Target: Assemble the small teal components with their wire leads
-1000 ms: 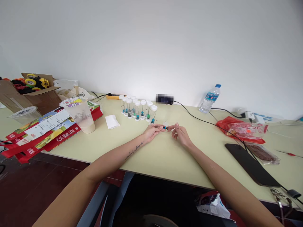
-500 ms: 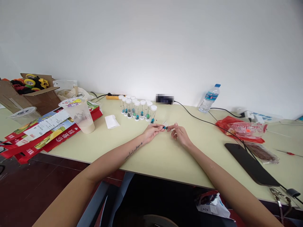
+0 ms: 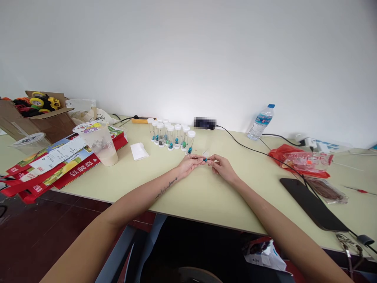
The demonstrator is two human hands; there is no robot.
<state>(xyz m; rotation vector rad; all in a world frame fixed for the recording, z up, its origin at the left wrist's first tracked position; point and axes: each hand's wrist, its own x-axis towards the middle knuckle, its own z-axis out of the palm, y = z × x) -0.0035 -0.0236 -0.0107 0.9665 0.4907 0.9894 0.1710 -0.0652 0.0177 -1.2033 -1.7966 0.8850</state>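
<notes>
Between my two hands is a small blue and dark piece (image 3: 205, 160), too small to make out well. My left hand (image 3: 190, 165) pinches it from the left. From the right, the thumb and fingertips of my right hand (image 3: 221, 167) are closed at the same piece. Just behind my fingers lies a small clear item (image 3: 205, 153). Several clear tubes with white caps (image 3: 177, 137) stand behind my left hand, with blue, green or dark pieces inside.
White folded paper (image 3: 139, 151), a cup (image 3: 103, 147), red bags (image 3: 85, 165) and a toy-filled cardboard box (image 3: 55, 127) are at left. A leaning water bottle (image 3: 260, 122), cable, red plastic bag (image 3: 306, 160) and black phone-like slab (image 3: 312, 204) lie right.
My right hand has moved slightly left, and its fingers have closed onto the small piece. My left hand has stayed almost still.
</notes>
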